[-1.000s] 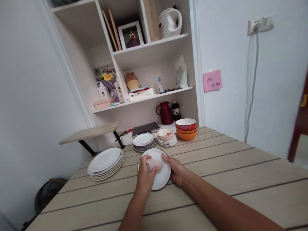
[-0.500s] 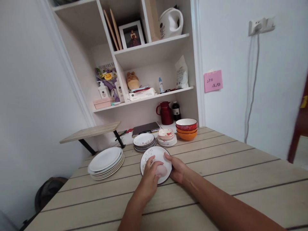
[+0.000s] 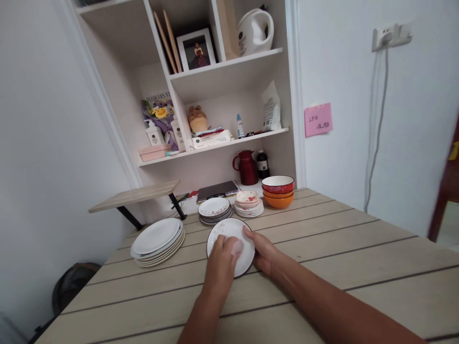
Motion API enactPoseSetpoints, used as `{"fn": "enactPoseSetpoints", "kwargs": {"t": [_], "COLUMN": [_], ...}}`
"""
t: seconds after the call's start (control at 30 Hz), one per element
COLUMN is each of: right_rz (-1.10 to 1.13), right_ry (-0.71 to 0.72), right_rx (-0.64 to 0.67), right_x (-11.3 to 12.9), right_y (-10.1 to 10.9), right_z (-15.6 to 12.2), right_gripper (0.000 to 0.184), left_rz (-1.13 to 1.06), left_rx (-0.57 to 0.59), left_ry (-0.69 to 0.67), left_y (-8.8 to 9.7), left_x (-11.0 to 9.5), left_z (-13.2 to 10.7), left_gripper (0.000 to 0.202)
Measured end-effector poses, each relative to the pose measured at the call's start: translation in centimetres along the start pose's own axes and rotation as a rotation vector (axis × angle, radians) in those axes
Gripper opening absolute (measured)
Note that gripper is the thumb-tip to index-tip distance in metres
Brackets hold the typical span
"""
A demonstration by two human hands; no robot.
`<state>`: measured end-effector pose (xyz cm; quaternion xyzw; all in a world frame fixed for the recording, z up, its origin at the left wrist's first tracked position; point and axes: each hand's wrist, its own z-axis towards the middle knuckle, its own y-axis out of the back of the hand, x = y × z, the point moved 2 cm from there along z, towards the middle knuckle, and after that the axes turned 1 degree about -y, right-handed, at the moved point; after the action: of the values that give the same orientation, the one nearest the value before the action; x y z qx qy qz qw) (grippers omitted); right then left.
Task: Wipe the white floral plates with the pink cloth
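Observation:
My right hand (image 3: pixel 263 251) grips the right rim of a white, dark-rimmed plate (image 3: pixel 246 265) with a floral pattern, thumb on top and fingers beneath. The plate is tilted toward me above the wooden table. My left hand (image 3: pixel 219 263) is closed around a soft, pale pink wiping pad (image 3: pixel 236 246), pressed against the plate's face. The fingers hide part of the pad, so I cannot tell if it is a cloth or a sponge. Just behind the plate stands a stack of matching plates (image 3: pixel 214 208).
Large white plates (image 3: pixel 158 236) are stacked at left. Small dishes (image 3: pixel 249 208) and red and orange bowls (image 3: pixel 278 193) stand at the back of the table (image 3: pixel 322 248). Behind them are a red jug (image 3: pixel 246 168), a dark bottle (image 3: pixel 263 165) and a laptop (image 3: pixel 217 190). A raised wooden shelf (image 3: pixel 136 195) is at left.
My left hand has shifted with the pink pad up and to the left across the plate, its fingers more curled. My right hand keeps its hold on the rim.

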<state>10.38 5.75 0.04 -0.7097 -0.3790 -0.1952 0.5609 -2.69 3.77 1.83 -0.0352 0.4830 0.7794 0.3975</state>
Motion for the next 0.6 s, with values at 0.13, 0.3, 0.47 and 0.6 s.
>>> {"fn": "enactPoseSetpoints", "kwargs": {"t": [0.13,0.3,0.47,0.6], "right_rz": [-0.012,-0.043,-0.09,-0.126], "right_ry": [0.016,0.003,0.005,0.009], "right_rx": [0.014,0.005,0.003,0.029], "right_x": [-0.1,-0.1,0.0,-0.1], "right_y": [0.1,-0.3,-0.5,-0.1], "right_z": [0.1,-0.3,-0.7,-0.6], "right_gripper": [0.044,0.042,0.044,0.045], "left_rz": [-0.048,0.1,0.115,0.064], "left_rx": [0.059,-0.132,-0.059,0.123], "left_ry": [0.012,0.307,0.195,-0.039], "left_y": [-0.6,1.3,1.0,-0.5], "left_x": [-0.5,2.8,1.2,-1.8], "left_z": [0.4,0.8,0.2,0.0], "left_gripper": [0.034,0.033,0.033,0.038]}}
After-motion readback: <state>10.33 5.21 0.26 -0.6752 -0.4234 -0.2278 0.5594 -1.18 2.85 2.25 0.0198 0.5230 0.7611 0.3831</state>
